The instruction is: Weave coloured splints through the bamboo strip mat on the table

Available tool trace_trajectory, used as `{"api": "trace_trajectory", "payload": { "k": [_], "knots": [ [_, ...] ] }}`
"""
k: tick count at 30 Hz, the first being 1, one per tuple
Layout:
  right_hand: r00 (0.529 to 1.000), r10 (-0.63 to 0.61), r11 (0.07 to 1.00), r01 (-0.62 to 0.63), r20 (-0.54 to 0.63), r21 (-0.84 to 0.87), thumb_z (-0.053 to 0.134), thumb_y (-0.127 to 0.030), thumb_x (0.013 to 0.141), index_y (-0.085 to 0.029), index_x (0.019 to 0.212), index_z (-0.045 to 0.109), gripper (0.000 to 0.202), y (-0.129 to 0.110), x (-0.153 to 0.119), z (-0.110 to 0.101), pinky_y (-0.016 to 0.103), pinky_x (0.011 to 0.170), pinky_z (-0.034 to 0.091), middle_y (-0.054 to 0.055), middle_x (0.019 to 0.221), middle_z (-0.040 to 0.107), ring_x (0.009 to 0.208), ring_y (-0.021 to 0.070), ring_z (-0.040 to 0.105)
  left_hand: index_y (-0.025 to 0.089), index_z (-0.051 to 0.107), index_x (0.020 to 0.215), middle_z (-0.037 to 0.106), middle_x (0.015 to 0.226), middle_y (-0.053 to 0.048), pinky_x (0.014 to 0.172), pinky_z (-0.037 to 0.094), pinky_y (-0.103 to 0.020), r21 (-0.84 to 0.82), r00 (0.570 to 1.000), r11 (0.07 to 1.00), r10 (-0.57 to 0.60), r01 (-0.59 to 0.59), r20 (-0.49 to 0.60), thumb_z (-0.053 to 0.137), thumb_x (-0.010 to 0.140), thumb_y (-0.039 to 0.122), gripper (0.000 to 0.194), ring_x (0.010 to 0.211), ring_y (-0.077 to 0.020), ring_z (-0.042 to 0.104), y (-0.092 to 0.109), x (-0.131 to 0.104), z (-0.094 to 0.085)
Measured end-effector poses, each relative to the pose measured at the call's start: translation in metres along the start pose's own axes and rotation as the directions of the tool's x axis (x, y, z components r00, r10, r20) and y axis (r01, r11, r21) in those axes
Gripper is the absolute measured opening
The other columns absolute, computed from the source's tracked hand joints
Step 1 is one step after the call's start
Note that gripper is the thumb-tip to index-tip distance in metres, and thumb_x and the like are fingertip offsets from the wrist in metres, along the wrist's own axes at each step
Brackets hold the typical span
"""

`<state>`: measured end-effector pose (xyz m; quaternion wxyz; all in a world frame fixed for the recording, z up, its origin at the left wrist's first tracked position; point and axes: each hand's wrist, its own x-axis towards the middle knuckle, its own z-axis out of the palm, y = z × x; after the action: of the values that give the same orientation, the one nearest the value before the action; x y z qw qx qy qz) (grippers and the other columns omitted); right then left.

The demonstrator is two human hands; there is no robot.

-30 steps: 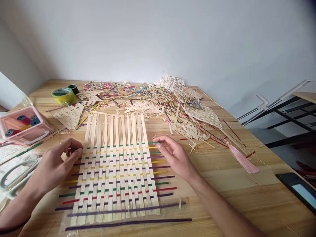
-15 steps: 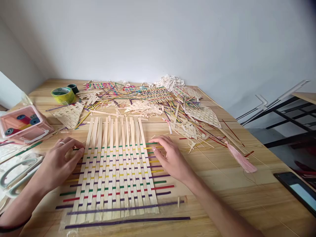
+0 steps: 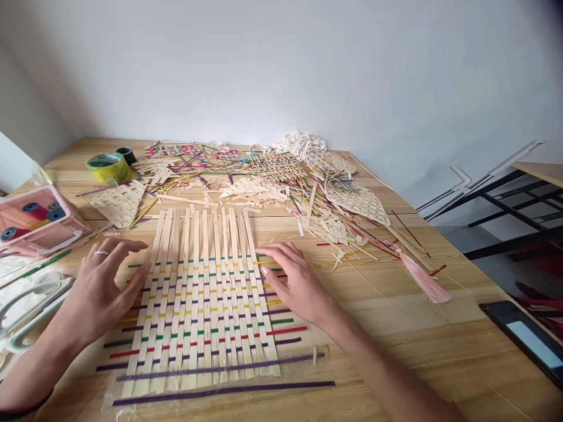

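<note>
A woven mat of pale upright strips crossed by green, yellow, purple and red strips lies flat on the wooden table. My left hand, a ring on one finger, is at its upper left edge with thumb and index finger apart. On the upper right edge rests my right hand, its fingers stretched over the coloured strip ends and its thumb apart. Neither hand grips anything visible. Clear tape with a purple strip runs along the near edge. The pale strips fan out loose at the far end.
Scissors and a pink box of thread spools are at the left. Yellow tape stands behind. Loose strips and woven pieces cover the back. A pink tassel and a phone lie at the right.
My left thumb and index finger have spread further apart. My right hand has shifted slightly left, closer onto the mat's edge. The whole view has moved a little.
</note>
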<state>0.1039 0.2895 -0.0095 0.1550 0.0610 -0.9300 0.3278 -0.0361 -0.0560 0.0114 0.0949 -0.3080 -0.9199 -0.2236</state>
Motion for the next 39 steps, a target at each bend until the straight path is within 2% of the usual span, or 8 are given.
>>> {"api": "trace_trajectory", "payload": {
  "k": [4, 8, 15, 22, 27, 31, 39],
  "knots": [
    [0.996, -0.049, 0.998, 0.051, 0.068, -0.036, 0.058, -0.018, 0.100, -0.025, 0.142, 0.059, 0.043, -0.007, -0.001, 0.002, 0.058, 0.114, 0.045, 0.012, 0.138, 0.067, 0.130, 0.0308, 0.058, 0.027, 0.064, 0.128, 0.063, 0.127, -0.011, 0.104, 0.044, -0.051, -0.034, 0.992, 0.994, 0.104, -0.102, 0.074, 0.052, 0.102, 0.049, 0.036, 0.119, -0.0330, 0.059, 0.010, -0.004, 0.003],
    [0.992, -0.058, 0.997, 0.064, 0.114, -0.052, 0.060, -0.018, 0.099, -0.027, 0.147, 0.056, 0.049, -0.010, -0.003, 0.006, 0.058, 0.116, 0.044, 0.011, 0.144, 0.065, 0.133, 0.0307, 0.056, 0.031, 0.068, 0.130, 0.065, 0.132, -0.009, 0.102, 0.046, -0.051, -0.044, 0.976, 0.984, 0.175, -0.171, 0.127, 0.057, 0.099, 0.050, 0.038, 0.118, -0.0325, 0.061, 0.012, -0.010, 0.013],
    [0.989, -0.055, 0.997, 0.061, 0.138, -0.038, 0.063, -0.017, 0.098, -0.028, 0.149, 0.054, 0.053, -0.008, -0.004, 0.008, 0.058, 0.117, 0.044, 0.010, 0.146, 0.064, 0.136, 0.0304, 0.055, 0.031, 0.068, 0.136, 0.064, 0.133, -0.011, 0.107, 0.046, -0.054, 0.006, 0.974, 0.982, 0.187, -0.189, 0.129, 0.059, 0.099, 0.053, 0.044, 0.118, -0.0331, 0.060, 0.010, -0.012, 0.020],
    [0.989, -0.027, 1.000, 0.028, 0.147, -0.006, 0.066, -0.014, 0.097, -0.027, 0.145, 0.056, 0.051, -0.010, -0.001, 0.008, 0.056, 0.118, 0.043, 0.009, 0.144, 0.064, 0.135, 0.0295, 0.054, 0.030, 0.064, 0.139, 0.060, 0.135, -0.013, 0.104, 0.044, -0.054, 0.029, 0.972, 0.978, 0.200, -0.205, 0.127, 0.059, 0.100, 0.054, 0.046, 0.123, -0.0360, 0.055, 0.014, -0.014, 0.024],
    [0.987, 0.007, 0.999, -0.013, 0.158, 0.031, 0.073, -0.014, 0.094, -0.030, 0.141, 0.059, 0.052, -0.009, 0.006, 0.005, 0.054, 0.117, 0.044, 0.007, 0.138, 0.066, 0.132, 0.0282, 0.057, 0.029, 0.066, 0.134, 0.062, 0.130, -0.013, 0.099, 0.044, -0.053, 0.064, 0.977, 0.979, 0.185, -0.193, 0.104, 0.054, 0.101, 0.055, 0.044, 0.118, -0.0362, 0.055, 0.023, -0.013, 0.026],
    [0.984, 0.028, 0.998, -0.036, 0.173, 0.044, 0.079, -0.012, 0.089, -0.028, 0.138, 0.061, 0.054, -0.008, 0.012, 0.004, 0.051, 0.117, 0.043, 0.007, 0.137, 0.066, 0.132, 0.0271, 0.057, 0.026, 0.067, 0.129, 0.061, 0.130, -0.014, 0.095, 0.043, -0.054, 0.106, 0.980, 0.977, 0.173, -0.183, 0.096, 0.051, 0.103, 0.056, 0.043, 0.116, -0.0377, 0.054, 0.029, -0.009, 0.028],
    [0.981, 0.051, 0.995, -0.067, 0.189, 0.078, 0.081, -0.008, 0.087, -0.025, 0.135, 0.061, 0.054, -0.007, 0.014, 0.005, 0.051, 0.117, 0.040, 0.007, 0.136, 0.066, 0.131, 0.0267, 0.055, 0.020, 0.061, 0.127, 0.059, 0.129, -0.018, 0.098, 0.044, -0.059, 0.145, 0.979, 0.969, 0.197, -0.202, 0.049, 0.046, 0.104, 0.061, 0.050, 0.116, -0.0386, 0.055, 0.037, -0.007, 0.041]
  ]
}}
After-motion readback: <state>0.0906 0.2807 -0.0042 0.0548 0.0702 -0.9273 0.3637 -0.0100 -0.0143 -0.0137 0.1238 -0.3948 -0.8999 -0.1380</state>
